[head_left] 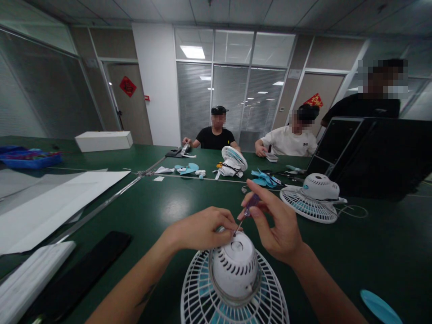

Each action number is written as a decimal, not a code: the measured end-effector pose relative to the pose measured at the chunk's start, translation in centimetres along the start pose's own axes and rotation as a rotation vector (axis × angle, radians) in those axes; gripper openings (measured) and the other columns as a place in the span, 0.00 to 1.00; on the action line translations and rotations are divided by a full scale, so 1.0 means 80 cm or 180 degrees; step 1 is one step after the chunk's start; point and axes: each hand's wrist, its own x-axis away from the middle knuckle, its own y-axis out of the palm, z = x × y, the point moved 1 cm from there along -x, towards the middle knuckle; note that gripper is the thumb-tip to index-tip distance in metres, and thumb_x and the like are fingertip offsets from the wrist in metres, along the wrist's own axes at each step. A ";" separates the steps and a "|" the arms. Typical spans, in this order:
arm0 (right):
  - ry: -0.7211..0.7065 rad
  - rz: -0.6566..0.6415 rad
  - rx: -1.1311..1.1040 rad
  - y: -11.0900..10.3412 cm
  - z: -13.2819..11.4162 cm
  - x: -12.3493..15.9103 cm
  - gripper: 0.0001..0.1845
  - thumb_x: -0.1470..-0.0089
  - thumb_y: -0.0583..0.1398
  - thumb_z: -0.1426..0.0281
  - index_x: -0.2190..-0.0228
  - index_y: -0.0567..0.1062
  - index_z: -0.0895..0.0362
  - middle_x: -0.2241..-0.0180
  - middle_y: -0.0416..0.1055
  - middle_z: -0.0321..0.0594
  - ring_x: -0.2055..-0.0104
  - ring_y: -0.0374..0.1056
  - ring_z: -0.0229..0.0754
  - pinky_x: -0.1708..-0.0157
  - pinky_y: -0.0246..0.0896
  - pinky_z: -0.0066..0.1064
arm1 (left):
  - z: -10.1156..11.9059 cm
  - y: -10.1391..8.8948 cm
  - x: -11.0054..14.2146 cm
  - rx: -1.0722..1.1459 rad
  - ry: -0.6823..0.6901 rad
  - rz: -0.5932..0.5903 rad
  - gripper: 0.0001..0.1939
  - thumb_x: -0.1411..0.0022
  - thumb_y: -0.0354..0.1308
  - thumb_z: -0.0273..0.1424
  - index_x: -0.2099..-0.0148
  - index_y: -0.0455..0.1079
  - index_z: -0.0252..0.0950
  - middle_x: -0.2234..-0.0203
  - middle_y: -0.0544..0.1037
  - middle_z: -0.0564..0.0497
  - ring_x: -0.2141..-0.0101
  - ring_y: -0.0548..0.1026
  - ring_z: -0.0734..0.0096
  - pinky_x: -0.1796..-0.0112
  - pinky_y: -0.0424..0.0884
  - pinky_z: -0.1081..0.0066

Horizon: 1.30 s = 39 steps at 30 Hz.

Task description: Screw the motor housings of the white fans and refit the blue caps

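A white electric fan (234, 270) lies face down in front of me, its round motor housing upward and blue blades showing through the grille. My right hand (276, 220) grips the purple handle of a screwdriver (251, 204) between thumb and fingers. The screwdriver's tip meets the far upper edge of the motor housing. Resting on that housing's left side, my left hand (205, 227) has its fingers bent near the tip. Whether those fingers pinch something small is hidden.
Another fan (310, 198) lies face down to the right, near a black monitor-like panel (374, 157). Across the green table sit two people by a third fan (232, 162); another person stands at right. White sheets (84, 193), a black pouch (84, 270) and a blue tray (33, 159) lie left.
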 end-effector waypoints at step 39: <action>0.1865 0.0203 -0.0881 0.009 0.025 0.003 0.24 0.37 0.54 0.63 0.41 0.63 0.54 0.63 0.70 0.38 0.73 0.74 0.34 0.78 0.69 0.22 | 0.006 -0.002 0.001 -0.0089 -0.0144 -0.0045 0.16 0.37 0.51 0.21 0.52 0.77 0.31 0.55 0.79 0.43 0.56 0.77 0.64 0.53 0.70 0.67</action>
